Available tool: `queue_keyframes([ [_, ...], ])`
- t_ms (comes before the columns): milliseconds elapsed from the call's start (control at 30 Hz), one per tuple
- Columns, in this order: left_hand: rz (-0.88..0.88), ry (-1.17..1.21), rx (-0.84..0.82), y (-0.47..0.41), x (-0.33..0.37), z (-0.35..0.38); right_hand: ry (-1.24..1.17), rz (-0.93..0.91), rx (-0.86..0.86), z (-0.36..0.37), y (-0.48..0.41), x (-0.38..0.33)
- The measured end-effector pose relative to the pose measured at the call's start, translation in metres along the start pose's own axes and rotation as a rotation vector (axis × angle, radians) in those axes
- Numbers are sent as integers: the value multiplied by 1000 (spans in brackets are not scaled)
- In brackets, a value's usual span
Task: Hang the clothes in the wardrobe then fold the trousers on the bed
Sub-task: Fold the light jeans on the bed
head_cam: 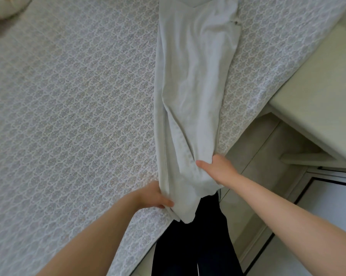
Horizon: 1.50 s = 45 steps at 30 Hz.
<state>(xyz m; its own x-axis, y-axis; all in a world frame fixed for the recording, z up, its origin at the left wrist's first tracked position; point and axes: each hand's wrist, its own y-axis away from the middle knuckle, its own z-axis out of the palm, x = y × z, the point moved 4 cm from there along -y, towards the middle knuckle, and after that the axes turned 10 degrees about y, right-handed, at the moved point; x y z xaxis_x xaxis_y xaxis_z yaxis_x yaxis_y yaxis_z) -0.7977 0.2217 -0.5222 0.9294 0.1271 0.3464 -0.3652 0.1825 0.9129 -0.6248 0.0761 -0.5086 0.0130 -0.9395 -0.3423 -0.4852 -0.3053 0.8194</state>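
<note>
Grips trousers [192, 80] at the leg ends, lower centre of frame: with left hand [158, 196] curled round the left edge, with right hand [218, 170] clamping the right edge, thumb on top. Stretched up the bed [68, 96] from its near edge to the top centre, waist partly out of frame. Seems early in the folding. Risks: dragging the whole length off the bed if pulled back too hard; trapping the creases seen mid-leg if folded without smoothing; skewing the fold if lifted unevenly, with legs slipping out of line.
</note>
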Motion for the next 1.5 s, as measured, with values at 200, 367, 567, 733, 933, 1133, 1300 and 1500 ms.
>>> queue_keyframes([
  [200,-44,83,99,-7,-23,9,-198,54,81,15,14,21],
  [367,-66,270,51,-9,-29,25,-468,54,-217,36,18,40],
  [567,-45,321,-107,-1,-39,44,-516,36,-260,24,30,40],
  [733,-10,289,-194,22,-36,40,-602,8,-255,6,44,26],
  [933,-279,-33,-127,51,-63,13,-607,56,-216,18,54,20],
  [1133,-356,-493,125,45,-80,-2,-601,221,-245,36,54,33],
  [1300,-129,-682,584,29,-47,-8,-513,211,-170,33,52,37],
  [1500,263,-169,761,16,20,23,-571,200,-262,33,54,36],
])
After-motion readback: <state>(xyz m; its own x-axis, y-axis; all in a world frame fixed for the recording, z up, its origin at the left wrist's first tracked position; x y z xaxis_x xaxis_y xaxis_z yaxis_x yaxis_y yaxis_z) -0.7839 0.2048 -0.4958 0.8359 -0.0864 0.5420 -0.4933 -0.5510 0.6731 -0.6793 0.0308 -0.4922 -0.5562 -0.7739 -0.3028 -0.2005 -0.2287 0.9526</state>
